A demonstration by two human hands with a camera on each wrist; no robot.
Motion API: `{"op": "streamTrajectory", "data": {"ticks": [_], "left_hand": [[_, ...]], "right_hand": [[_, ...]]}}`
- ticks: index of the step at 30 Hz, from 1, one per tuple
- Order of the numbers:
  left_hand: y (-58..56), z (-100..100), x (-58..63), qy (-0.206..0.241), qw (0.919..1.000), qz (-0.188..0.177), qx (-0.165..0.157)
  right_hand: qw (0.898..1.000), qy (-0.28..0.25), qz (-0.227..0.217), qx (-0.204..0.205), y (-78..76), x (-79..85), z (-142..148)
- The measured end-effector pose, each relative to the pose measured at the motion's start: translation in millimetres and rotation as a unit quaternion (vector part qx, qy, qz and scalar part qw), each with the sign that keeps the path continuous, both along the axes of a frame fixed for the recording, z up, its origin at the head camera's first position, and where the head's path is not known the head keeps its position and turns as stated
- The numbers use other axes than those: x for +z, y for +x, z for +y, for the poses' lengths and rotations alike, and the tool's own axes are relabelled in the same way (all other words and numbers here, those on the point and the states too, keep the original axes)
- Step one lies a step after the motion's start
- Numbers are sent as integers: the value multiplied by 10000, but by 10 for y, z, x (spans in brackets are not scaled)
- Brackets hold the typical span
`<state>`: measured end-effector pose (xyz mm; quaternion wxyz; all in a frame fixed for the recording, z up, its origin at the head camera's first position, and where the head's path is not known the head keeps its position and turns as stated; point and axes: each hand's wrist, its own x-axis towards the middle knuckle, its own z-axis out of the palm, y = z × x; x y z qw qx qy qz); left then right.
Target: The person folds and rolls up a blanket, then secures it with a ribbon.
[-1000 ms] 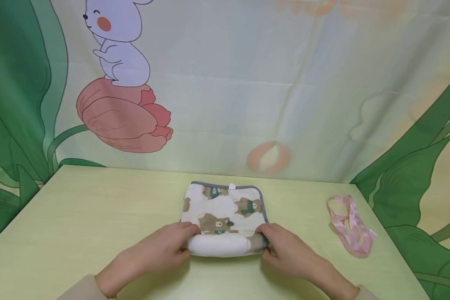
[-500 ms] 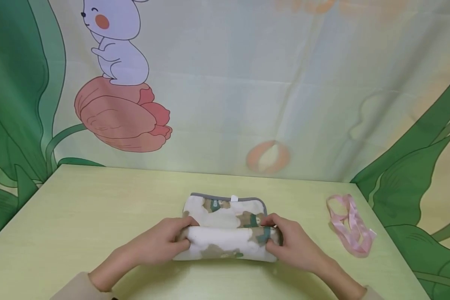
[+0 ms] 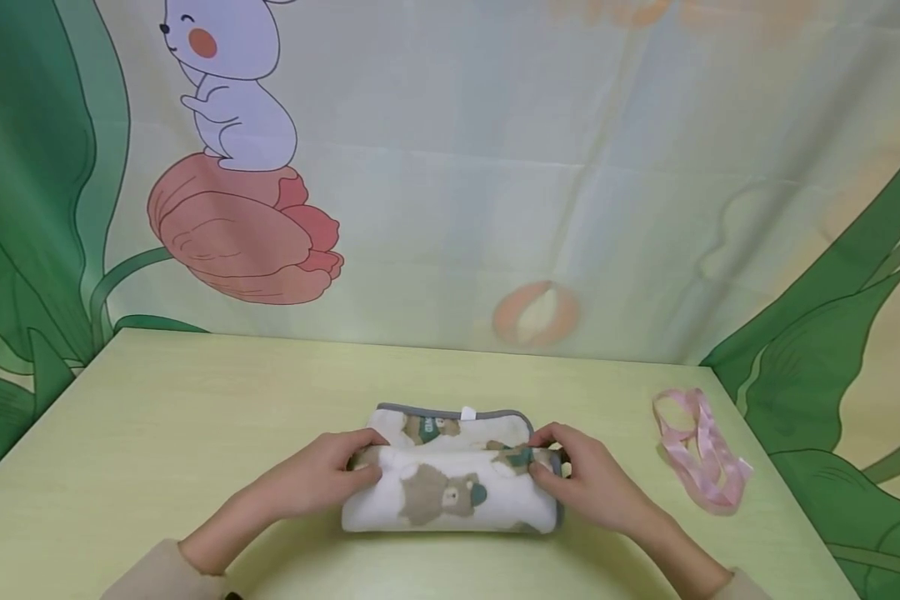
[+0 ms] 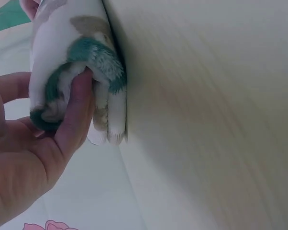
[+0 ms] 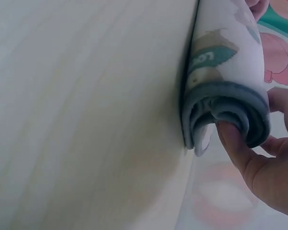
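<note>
In the head view, the left hand [image 3: 307, 479] and the right hand [image 3: 592, 483] each pinch an end of the partly rolled cloth [image 3: 450, 492], thumb on the near side and fingers on the far side. The cloth lies between the 2 hands on the near part of the table [image 3: 195, 417]. 1 second ago the roll was a narrow band, with a broad flat stretch of 3 printed bears beyond it; now the roll covers most of that stretch, leaving a shallow strip with 1 bear and part of another. The thumbs, low at the roll's front then, now lie higher. The grey far edge and its white tag [image 3: 468, 413] have come closer to the person. A wide white front now faces the person, bearing a brown bear with a spot of green. The pink ribbon [image 3: 712, 442] has stayed put at the right, well apart from the hands. Behind the table hangs the printed backdrop [image 3: 435, 208].

In the left wrist view, the cloth's end forms a coil with green patches; 1 digit reaches into its opening while others hold the outside. Further layers lie between coil and table.

In the right wrist view, grey edging curls in a spiral at the other end. The right hand grasps it likewise, 1 digit at the opening. Lettering on a green patch is only partly readable.
</note>
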<state>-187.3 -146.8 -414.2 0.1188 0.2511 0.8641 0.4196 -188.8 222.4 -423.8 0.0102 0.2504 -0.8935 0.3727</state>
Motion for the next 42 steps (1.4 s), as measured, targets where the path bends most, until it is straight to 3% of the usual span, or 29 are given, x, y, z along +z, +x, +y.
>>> {"op": "streamTrajectory", "data": {"ticks": [6, 14, 22, 26, 31, 33, 35, 38, 42], "left_hand": [[-60, -4, -34, -254, 9996, 134, -8], [-146, 53, -69, -1017, 9939, 424, 0], [-115, 76, -54, -1430, 9849, 935, 287], [-71, 125, -51, -1558, 9697, 1858, 285], [-38, 205, -68, -1487, 9306, 3332, -289], [-16, 229, -66, -1462, 9193, 3619, -513], [8, 239, -61, -1458, 9142, 3715, -703], [50, 223, -39, -1516, 9234, 3415, -881], [80, 177, -2, -1570, 9477, 2583, -1024]], "right_hand": [[9998, 172, 55, -103, -65, -75, 16], [9960, 580, -380, -556, -171, -152, 22], [9905, 1016, 388, -839, -108, -115, -36], [9863, 889, 1208, -683, -83, -112, -81], [9814, 447, 1862, 94, -52, -92, -145], [9795, 508, 1921, 333, -28, -73, -163], [9763, 758, 1974, 453, 1, -50, -171], [9724, 1244, 1887, 586, 41, -16, -165], [9713, 1672, 1497, 793, 77, 9, -140]]}}
